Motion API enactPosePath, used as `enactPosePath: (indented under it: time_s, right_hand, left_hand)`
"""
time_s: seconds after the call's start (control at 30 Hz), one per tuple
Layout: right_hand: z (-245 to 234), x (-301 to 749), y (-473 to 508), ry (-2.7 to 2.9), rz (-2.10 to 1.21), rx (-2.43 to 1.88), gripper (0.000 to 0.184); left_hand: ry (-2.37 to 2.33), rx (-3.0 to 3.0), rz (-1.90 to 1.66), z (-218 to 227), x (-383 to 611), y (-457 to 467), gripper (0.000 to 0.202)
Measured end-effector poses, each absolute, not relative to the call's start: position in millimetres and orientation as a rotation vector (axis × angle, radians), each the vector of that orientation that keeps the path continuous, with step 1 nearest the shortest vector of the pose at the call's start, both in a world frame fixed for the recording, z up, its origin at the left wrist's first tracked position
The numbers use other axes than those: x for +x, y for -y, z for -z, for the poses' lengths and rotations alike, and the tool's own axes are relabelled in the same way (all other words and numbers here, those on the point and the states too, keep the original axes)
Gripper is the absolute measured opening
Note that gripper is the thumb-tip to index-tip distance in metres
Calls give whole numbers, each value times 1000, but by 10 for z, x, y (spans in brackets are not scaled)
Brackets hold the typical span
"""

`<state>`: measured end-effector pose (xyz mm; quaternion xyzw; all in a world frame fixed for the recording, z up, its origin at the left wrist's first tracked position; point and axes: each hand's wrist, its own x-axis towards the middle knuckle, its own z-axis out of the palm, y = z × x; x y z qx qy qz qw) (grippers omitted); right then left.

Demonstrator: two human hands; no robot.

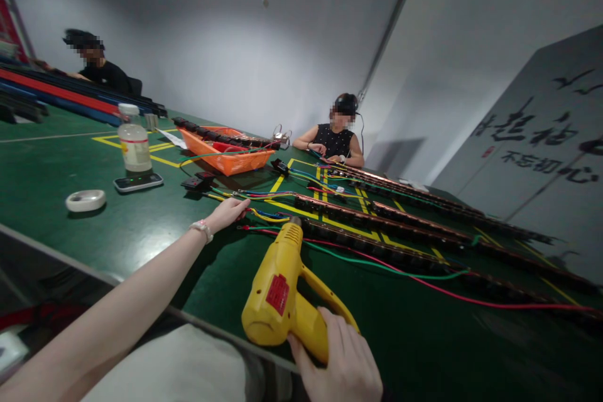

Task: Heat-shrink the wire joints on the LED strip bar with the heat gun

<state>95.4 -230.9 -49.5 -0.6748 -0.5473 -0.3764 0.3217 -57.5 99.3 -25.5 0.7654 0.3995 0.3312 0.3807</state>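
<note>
My right hand (342,361) is closed round the grip of a yellow heat gun (280,286), whose nozzle points away from me at a bundle of coloured wires (264,213) on the green table (141,232). My left hand (228,211) reaches out to those wires, fingers pinched on the ends of them near a red wire. A watch sits on the left wrist. Long dark strips with copper rails (377,226) run off to the right past the gun's nozzle.
A plastic bottle (134,147) stands on a phone (138,183), with a roll of white tape (85,200) beside them. An orange tray (226,154) holds parts. One person (336,138) works at the far end, another (97,66) sits far left. Red and green wires (414,279) trail right.
</note>
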Motion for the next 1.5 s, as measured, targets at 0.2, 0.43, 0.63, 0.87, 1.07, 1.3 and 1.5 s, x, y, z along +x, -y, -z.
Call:
enactPosePath:
  time_s: [0.2,0.43,0.63,0.87,1.07,1.3,1.5]
  right_hand:
    - [460,882,2285,1468,980,-1811,52]
    - [517,579,2127,1423,932,-1763,53]
    - [486,353,2007,1459,854,-1726,51]
    - [371,238,1864,1573,788,-1684,54]
    - [365,198,1830,1570,770,-1671,55]
    - [350,213,1851,1565,771,-1633,53]
    - [360,344,1943,1575,801,-1629,52]
  left_hand:
    - [-1050,1968,-864,287,-568,-1025,63]
    - [-1024,1942,-874,308,-569,-1048,62]
    - [-1051,1973,-870,322,-565,-1069,60]
    - [-1072,2007,-910,178,-578,-978,52]
    - [-1075,2001,-927,129,-585,-953,49]
    - [-1073,2033,-930,155,-601,-967,50]
    - [-1052,2126,-875,230,-595,-998,52]
